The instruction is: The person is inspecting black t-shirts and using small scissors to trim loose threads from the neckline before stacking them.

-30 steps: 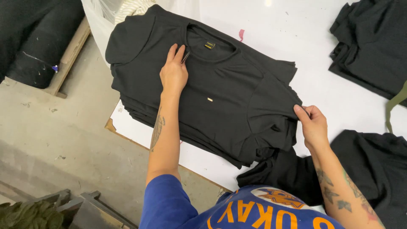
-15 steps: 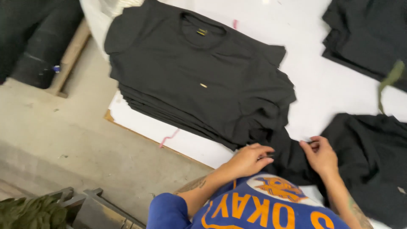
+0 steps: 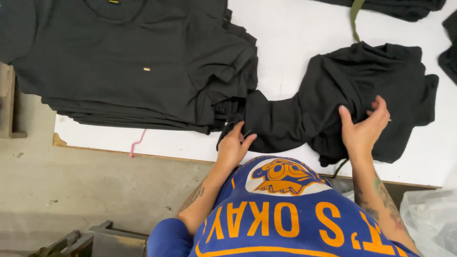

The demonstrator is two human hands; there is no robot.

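Blue cloth with orange print fills the near edge — the person's own shirt [image 3: 285, 219], seen from above. Just beyond it the left hand [image 3: 233, 148] rests at the near edge of the white table [image 3: 295, 38], its fingers curled onto the dark hem of a crumpled black shirt [image 3: 333, 100]; whether they pinch the cloth or only press on it cannot be told. The right hand [image 3: 364, 128] lies further right on the same shirt, fingers bent and bunching a fold of the fabric, so it holds the cloth loosely rather than flat. The crumpled shirt sprawls across the table in front of the person, between the two hands, and its left end touches a neat stack of folded black shirts [image 3: 133, 66] that sits further left and hangs slightly over the table's edge. A pink strip [image 3: 137, 143] dangles from the table rim below that stack. Beyond, at the far edge, more black clothing [image 3: 395, 5] lies with a green strap [image 3: 354, 19] running down from it. To the lower left — bare concrete floor [image 3: 95, 190].
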